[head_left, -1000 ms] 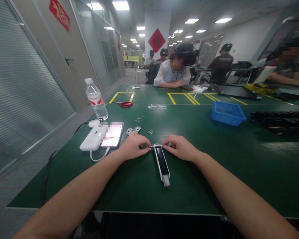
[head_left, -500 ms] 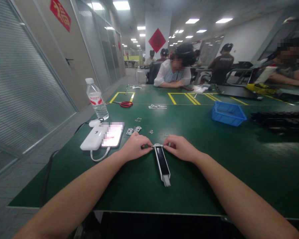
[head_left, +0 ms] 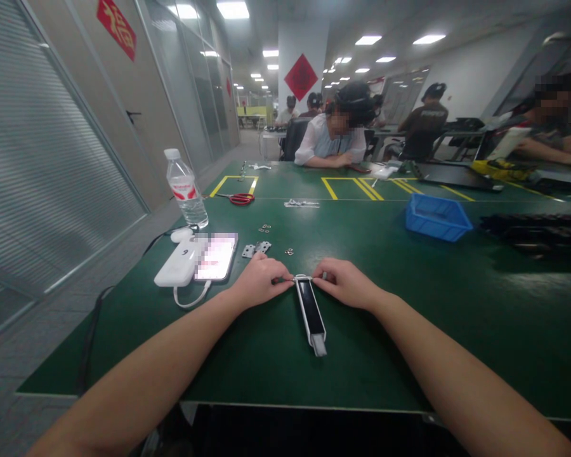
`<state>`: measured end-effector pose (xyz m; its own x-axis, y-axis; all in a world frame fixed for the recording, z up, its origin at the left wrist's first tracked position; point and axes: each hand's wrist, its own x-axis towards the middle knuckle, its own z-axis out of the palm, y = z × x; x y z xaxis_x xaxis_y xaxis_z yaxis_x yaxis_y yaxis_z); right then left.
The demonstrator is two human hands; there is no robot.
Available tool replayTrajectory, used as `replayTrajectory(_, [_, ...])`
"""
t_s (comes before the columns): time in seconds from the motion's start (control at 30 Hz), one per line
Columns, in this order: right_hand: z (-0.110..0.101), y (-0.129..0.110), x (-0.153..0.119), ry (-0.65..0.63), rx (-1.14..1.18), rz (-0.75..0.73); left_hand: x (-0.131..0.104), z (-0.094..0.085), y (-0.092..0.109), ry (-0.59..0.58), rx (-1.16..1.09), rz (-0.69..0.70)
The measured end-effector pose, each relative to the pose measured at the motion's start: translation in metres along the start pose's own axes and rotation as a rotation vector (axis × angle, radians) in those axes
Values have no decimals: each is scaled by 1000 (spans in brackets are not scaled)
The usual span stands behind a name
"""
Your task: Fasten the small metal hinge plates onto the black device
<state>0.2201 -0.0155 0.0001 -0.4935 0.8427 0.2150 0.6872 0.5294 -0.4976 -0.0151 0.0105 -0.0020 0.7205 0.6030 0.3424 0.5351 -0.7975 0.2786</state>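
**Two hands on a long black strip**

The long black strip (head_left: pixel 309 310) lies in the middle of the green table (head_left: pixel 409 304). The left hand (head_left: pixel 258 283) pinches a tiny metal piece at its top end. The right hand (head_left: pixel 345 281) has curled fingers touching the same end.

The flat dark green desk (head_left: pixel 409 304) carries yellow painted outlines (head_left: pixel 349 186) toward its far side. A long narrow strip with a black face and a white frame (head_left: pixel 309 312) ends in a grey tab. A white rounded power bank (head_left: pixel 177 267) bears a small black mark. The clear plastic water bottle (head_left: pixel 185 193) has a white cap and a red-and-white label. The scissors with red handles (head_left: pixel 240 199) lie beyond it, and the rectangular plastic bin (head_left: pixel 436 217) is bright blue. Small metal hinges (head_left: pixel 255 249) are silver-grey.
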Motion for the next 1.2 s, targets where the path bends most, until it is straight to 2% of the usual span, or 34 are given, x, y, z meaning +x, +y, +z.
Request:
replayTrajectory(0.77, [1,0,0,-2,12,-5,2,-2,4,-71,-8,-42])
replayTrajectory(1.07, [0,-1,0,-5,0,1,-1,0,2,15,-67,-100])
replayTrajectory(1.2, [0,-1,0,-4,8,-1,0,3,0,-28,-31,-133])
